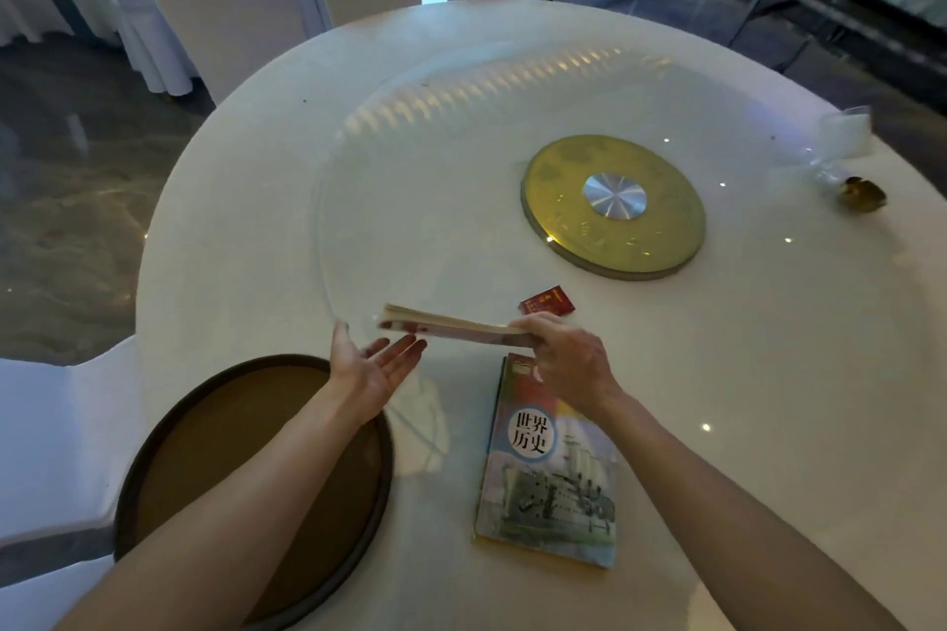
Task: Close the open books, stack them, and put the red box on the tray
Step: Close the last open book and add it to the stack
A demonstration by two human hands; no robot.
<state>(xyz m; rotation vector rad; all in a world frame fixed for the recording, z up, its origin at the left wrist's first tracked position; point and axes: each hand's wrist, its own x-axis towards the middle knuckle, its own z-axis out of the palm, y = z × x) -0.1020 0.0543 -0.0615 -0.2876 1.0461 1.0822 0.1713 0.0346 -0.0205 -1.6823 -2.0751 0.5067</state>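
Right hand (569, 359) grip pinches one end of a closed book (456, 327), fingers wrapped over its right edge, book held flat in the air, page block facing the camera. Left hand (374, 369) grip is spread, palm up, fingers extended toward the book's free left end; fingertips sit just under or beside that end, contact cannot be told from the blur. Second book (551, 466), colourful cover with a ship picture, lies closed on the worktop (768, 374) at about 5 o'clock from the held book, partly under the right wrist. So both books look closed; that part seems done. Stacking is not done: held book is above the far end of the lying one but apart from it, not set down. Red box (547, 306) rests on the worktop near the glass turntable's near edge, at about 1 o'clock from the right hand, close behind it, untouched. Round brown tray (153, 451) sits at 7 o'clock from the held book, under the left forearm, nothing visible in it. Left to do, by my read: lay held book on the ship-cover book, then move red box well across to the tray.
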